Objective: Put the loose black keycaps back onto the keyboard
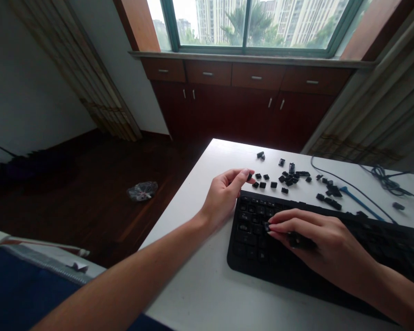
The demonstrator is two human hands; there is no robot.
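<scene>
A black keyboard point(238, 257) lies on the white table, some of its key positions bare. My left hand point(227, 186) is closed in a pinch around a small black keycap point(250, 176), just beyond the keyboard's far left corner. Over the left part of the keys, my right hand point(313, 239) pinches another black keycap point(267, 226) between thumb and fingers. That keycap is at the key field; whether it is seated there I cannot tell. Loose keycaps point(273, 185) lie scattered behind the keyboard.
A blue stick-like tool point(360, 202) and a dark cable point(348, 181) lie behind the keyboard on the table point(200, 271). A crumpled clear plastic bag point(142, 191) is on the dark floor. Wooden cabinets point(227, 101) stand under the window.
</scene>
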